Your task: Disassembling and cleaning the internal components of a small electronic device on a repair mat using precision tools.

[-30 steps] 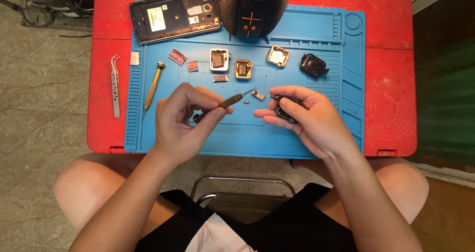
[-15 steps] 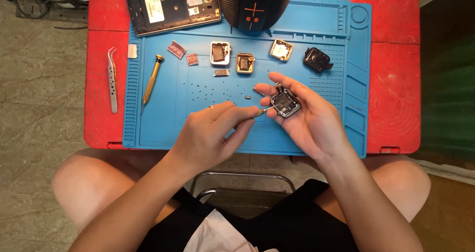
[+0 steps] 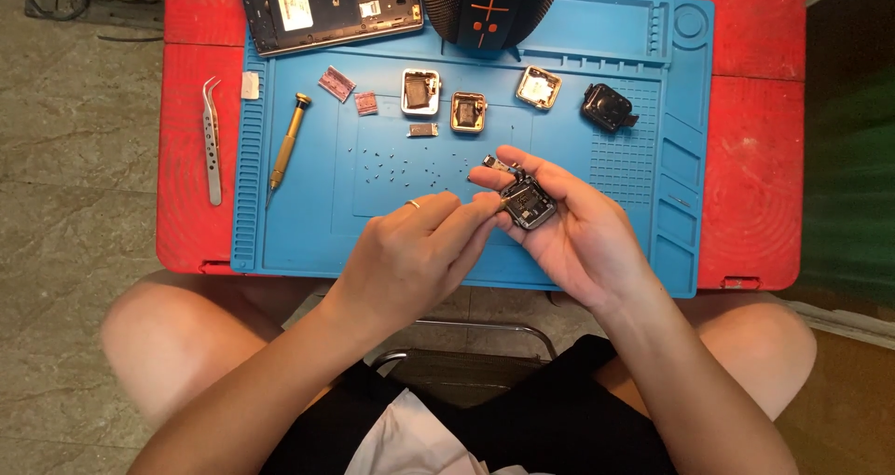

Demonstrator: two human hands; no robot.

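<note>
My right hand (image 3: 583,242) holds a small square watch body (image 3: 529,202) open side up, cradled in the fingers over the blue work mat (image 3: 308,223). My left hand (image 3: 410,256) is closed in a pinch around a thin dark tool. Only the tool's tip (image 3: 504,198) shows, and it touches the left edge of the watch body. There is a ring on one finger of the left hand. Both hands meet near the middle of the mat's front half.
On the mat lie a gold screwdriver (image 3: 287,139), two copper pieces (image 3: 337,83), several tiny screws (image 3: 401,163), three square watch parts (image 3: 419,93) and a black watch part (image 3: 608,107). An opened phone (image 3: 326,0) and a dark speaker (image 3: 489,4) sit at the back. Tweezers (image 3: 213,139) lie on the red table (image 3: 196,214).
My left hand has moved right with the tool and brought its tip to the watch body. My right hand has turned the watch body open side up.
</note>
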